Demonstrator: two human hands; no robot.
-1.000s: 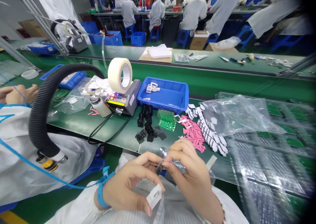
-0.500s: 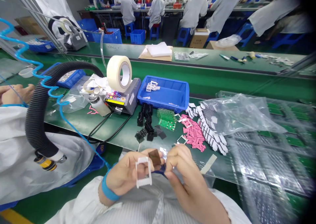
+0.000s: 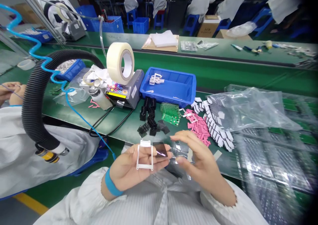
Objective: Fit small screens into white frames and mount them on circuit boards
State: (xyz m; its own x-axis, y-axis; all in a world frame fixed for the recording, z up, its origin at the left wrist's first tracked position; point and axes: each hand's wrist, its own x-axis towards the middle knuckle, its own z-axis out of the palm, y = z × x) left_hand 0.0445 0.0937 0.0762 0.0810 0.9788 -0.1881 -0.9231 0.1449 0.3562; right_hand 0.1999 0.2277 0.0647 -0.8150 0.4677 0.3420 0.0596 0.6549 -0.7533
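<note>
My left hand (image 3: pixel 140 167) is palm up below the bench edge. A white plastic frame (image 3: pixel 144 167) rests upright across its palm and fingers, and a small dark glossy display panel (image 3: pixel 161 150) lies on the fingertips to the right of it. My right hand (image 3: pixel 198 158) hovers to the right, thumb and fingers spread apart. Clear plastic (image 3: pixel 180 149) shows behind the gap between them; I cannot tell whether the fingers touch it. Nearest on the bench are dark square pieces (image 3: pixel 143 129), green circuit boards (image 3: pixel 171 114) and pink strips (image 3: pixel 200 127).
A blue tray (image 3: pixel 182 98) holding white frames stands behind the parts, beside a grey tape dispenser (image 3: pixel 136 86). Bagged clear trays (image 3: pixel 270 155) cover the right side. A black hose (image 3: pixel 29 106) arches at left, near a co-worker's hands (image 3: pixel 15 91).
My right hand has moved away from the left and its fingers have spread. The left palm has opened flatter, with the frame and dark panel lying on it. The head view has tilted down.
</note>
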